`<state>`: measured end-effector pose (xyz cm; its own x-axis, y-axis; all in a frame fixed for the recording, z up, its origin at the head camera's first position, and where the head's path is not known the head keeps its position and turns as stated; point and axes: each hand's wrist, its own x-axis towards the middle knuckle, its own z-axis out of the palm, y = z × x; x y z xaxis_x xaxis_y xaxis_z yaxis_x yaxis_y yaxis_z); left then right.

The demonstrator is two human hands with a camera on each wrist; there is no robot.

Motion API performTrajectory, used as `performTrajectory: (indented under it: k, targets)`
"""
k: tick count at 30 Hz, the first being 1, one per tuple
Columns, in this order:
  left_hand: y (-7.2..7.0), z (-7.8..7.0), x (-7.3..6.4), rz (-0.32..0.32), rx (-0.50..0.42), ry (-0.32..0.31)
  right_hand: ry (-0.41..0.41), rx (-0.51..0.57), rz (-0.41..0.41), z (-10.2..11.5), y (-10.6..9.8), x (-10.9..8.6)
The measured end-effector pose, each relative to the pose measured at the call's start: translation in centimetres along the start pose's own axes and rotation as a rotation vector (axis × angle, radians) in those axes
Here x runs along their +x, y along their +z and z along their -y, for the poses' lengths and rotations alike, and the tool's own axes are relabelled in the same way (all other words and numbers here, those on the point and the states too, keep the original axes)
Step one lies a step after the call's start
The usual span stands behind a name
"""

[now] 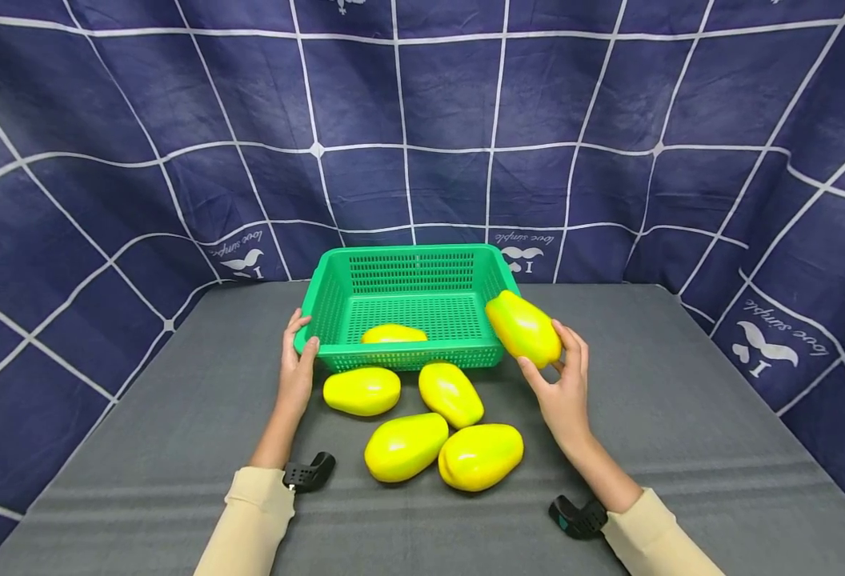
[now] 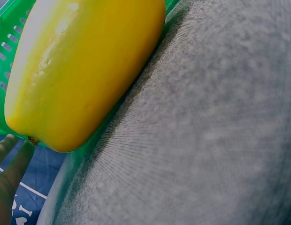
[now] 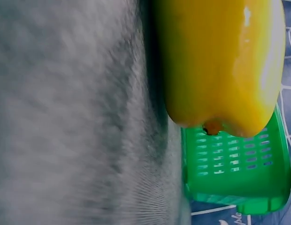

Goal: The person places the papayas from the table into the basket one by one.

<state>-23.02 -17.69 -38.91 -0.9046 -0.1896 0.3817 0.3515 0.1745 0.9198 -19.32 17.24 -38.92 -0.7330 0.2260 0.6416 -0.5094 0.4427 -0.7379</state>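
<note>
A green plastic basket with slotted walls stands at the back of the table. My left hand holds its front left corner, thumb at the front. In my right hand a yellow papaya is gripped, tilted, beside the basket's front right corner. Another papaya lies inside the basket by the front wall, partly hidden. Several more lie in front, among them one papaya near my left wrist. A papaya fills much of the left wrist view, and another papaya the right wrist view.
Grey cloth covers the table. A dark blue curtain with white lines hangs behind it and at both sides. Each wrist wears a black band, the left band and the right band.
</note>
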Motion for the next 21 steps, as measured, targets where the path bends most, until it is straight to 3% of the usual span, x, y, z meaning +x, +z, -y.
performTrajectory:
  k: [12, 21]
  targets:
    - [0.1, 0.0, 0.0, 0.002, 0.012, -0.003, 0.063, -0.044, 0.115, 0.3, 2.3, 3.6]
    - [0.1, -0.1, 0.0, 0.003, 0.006, -0.003, 0.086, -0.276, 0.284, -0.6, 3.5, 5.1]
